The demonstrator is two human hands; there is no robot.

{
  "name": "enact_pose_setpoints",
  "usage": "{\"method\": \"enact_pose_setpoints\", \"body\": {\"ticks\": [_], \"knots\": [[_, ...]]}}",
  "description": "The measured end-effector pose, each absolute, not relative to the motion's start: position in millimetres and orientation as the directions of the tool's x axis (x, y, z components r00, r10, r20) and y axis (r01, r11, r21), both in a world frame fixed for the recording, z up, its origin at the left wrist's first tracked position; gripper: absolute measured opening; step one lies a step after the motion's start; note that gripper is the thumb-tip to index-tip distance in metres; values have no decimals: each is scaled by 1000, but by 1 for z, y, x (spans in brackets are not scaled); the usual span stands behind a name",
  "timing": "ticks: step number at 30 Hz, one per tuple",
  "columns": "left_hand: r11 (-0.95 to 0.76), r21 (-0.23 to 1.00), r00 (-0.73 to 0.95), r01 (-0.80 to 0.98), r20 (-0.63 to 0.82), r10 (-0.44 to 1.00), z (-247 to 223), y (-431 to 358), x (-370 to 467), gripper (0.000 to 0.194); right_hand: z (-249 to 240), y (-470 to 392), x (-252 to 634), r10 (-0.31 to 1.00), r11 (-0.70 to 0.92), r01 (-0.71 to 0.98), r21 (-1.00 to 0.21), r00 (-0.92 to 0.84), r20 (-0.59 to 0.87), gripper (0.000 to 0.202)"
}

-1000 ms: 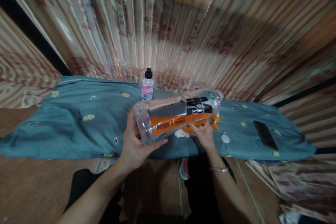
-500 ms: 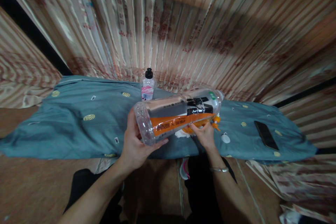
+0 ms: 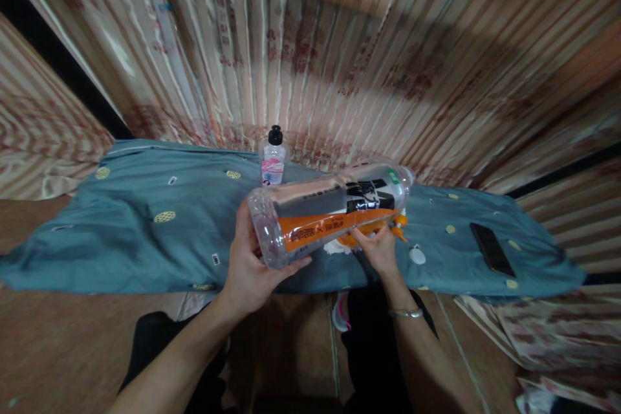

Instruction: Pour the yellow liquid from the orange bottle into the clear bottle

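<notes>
A large clear plastic bottle with an orange and black label lies tilted across the view, its neck to the right. My left hand is wrapped round its base, thumb along the underside. Closer to the neck, my right hand has its thumb against the label's lower edge, and its other fingers are hidden. Just beyond that hand, partly covered by the bottle, is an orange object whose kind I cannot make out. Something white and ragged-edged shows below the bottle, beside the right thumb.
A small clear bottle with a black cap and pink label stands behind the large one. The blue-green patterned cloth also bears a white disc and a dark phone. Pleated curtains hang behind.
</notes>
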State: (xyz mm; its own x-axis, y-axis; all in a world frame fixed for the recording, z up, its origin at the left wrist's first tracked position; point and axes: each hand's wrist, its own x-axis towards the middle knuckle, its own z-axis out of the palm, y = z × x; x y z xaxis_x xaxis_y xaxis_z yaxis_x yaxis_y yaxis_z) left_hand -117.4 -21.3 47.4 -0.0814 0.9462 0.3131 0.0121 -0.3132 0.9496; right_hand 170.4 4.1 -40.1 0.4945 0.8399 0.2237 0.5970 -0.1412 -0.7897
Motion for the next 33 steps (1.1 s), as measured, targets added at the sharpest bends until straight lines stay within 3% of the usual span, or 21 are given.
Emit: {"method": "enact_pose_setpoints", "body": {"ticks": [28, 33], "knots": [[-336, 942, -69, 17, 337, 939, 48, -21, -116, 91, -40, 5, 170, 842, -164, 588, -792, 501, 198, 65], [-323, 946, -79, 13, 323, 943, 48, -20, -117, 99, -45, 5, 174, 850, -126, 590, -797, 479, 220, 60]]}}
